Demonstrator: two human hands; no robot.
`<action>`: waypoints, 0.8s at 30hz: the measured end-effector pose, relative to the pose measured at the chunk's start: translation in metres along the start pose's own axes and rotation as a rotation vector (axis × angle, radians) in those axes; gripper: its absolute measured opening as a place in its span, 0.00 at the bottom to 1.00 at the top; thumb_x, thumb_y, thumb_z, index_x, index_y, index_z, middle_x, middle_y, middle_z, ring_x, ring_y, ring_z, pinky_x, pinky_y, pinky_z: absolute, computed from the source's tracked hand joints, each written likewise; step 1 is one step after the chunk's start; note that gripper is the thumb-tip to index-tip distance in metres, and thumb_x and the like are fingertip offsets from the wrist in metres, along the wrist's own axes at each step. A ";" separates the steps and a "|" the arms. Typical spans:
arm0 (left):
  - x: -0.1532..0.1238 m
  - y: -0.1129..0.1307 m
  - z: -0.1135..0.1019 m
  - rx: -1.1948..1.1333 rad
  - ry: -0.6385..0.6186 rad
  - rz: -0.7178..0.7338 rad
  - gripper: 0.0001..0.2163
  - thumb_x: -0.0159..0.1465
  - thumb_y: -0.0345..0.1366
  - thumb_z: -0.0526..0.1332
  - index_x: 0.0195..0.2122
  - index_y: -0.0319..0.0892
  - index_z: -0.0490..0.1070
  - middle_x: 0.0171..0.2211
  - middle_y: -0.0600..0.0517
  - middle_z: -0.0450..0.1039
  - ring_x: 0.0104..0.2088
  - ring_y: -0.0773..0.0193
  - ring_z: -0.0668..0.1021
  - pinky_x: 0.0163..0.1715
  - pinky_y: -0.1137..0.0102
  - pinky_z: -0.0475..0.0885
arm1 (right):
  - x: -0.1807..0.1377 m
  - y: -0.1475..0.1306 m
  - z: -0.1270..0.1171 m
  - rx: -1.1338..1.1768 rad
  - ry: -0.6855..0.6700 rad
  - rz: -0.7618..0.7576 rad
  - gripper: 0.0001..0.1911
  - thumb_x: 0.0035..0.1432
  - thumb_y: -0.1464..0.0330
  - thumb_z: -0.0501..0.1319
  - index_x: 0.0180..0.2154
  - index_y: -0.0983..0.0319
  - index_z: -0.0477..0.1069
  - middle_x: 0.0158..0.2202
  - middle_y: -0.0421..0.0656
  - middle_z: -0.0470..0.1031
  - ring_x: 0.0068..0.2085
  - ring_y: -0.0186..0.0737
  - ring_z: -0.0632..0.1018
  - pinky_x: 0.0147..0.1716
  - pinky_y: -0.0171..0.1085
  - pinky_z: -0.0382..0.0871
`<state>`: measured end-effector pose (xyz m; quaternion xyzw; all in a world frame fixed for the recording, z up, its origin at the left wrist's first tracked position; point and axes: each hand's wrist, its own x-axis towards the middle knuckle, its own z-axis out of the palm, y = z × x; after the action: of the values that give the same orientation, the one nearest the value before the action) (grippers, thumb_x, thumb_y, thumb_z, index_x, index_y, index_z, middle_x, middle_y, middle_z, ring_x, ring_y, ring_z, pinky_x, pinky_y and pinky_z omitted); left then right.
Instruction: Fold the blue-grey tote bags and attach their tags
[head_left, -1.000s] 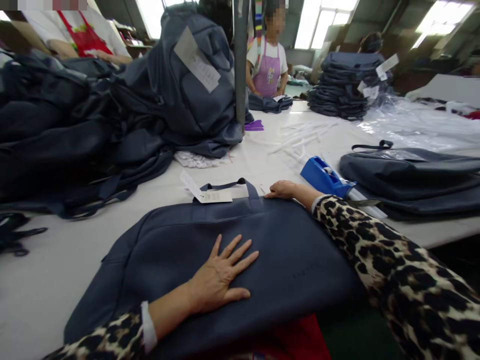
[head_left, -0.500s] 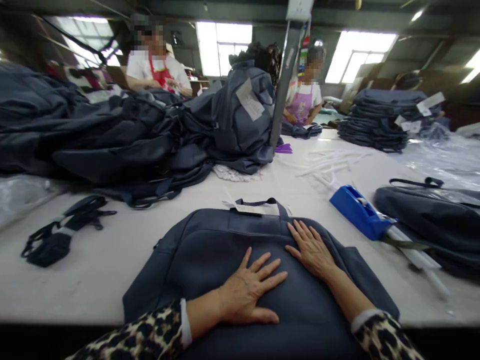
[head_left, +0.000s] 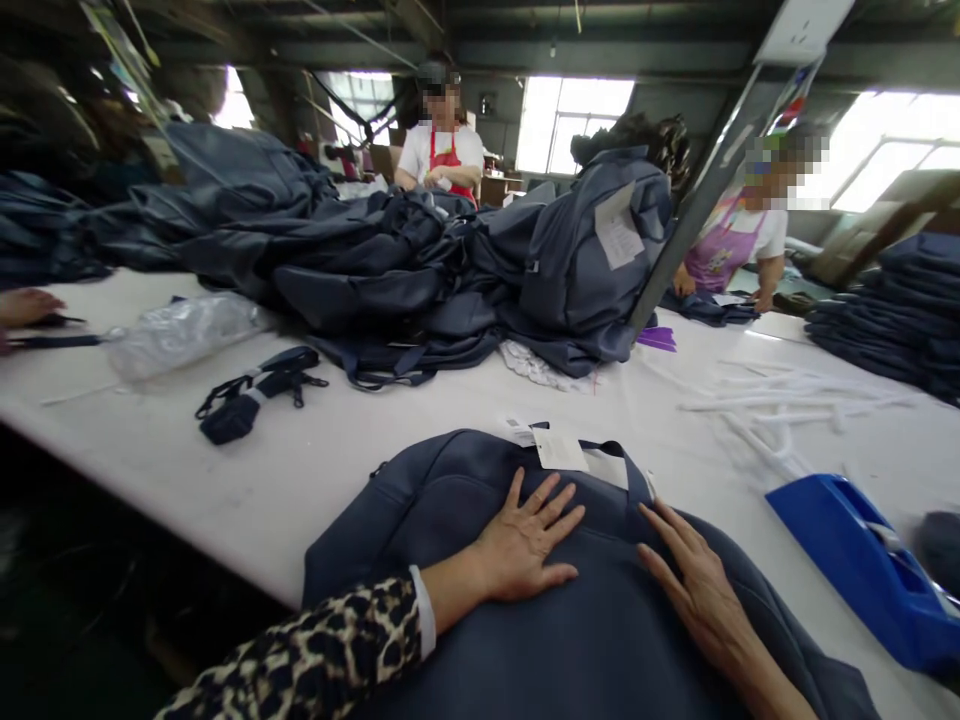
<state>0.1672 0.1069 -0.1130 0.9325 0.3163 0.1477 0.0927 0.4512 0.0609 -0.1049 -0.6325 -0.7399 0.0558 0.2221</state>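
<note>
A dark blue bag (head_left: 600, 640) lies flat on the white table in front of me, its handle (head_left: 637, 480) pointing away. White paper tags (head_left: 561, 450) rest by the handle. My left hand (head_left: 525, 540) is spread on the upper middle of the bag, palm down, holding nothing. To its right, my right hand (head_left: 694, 580) touches the bag just below the handle's right end, fingers stretched out and seen partly from the side.
A blue tape dispenser (head_left: 862, 570) stands at the right. Bundled straps (head_left: 259, 395) lie left, near a clear plastic bag (head_left: 187, 335). Heaped dark blue bags (head_left: 420, 260) and a slanting metal post (head_left: 697, 200) are behind. Two co-workers stand beyond; another person's hand (head_left: 30, 307) shows far left.
My view has swung left, so the table's left edge and another person's hand now show. My left hand has slid up toward the handle; my right hand has tilted onto its side.
</note>
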 end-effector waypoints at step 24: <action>0.011 -0.015 -0.018 -0.852 0.868 -0.394 0.03 0.67 0.37 0.55 0.40 0.46 0.63 0.40 0.48 0.67 0.38 0.61 0.72 0.39 0.64 0.73 | 0.129 -0.102 0.035 0.929 0.149 0.390 0.24 0.49 0.51 0.66 0.42 0.60 0.70 0.35 0.42 0.78 0.28 0.39 0.75 0.24 0.38 0.71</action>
<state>0.1604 0.1269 -0.0974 0.5937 0.4040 0.6049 0.3442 0.3315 0.1718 -0.0660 -0.5955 -0.4873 0.3744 0.5175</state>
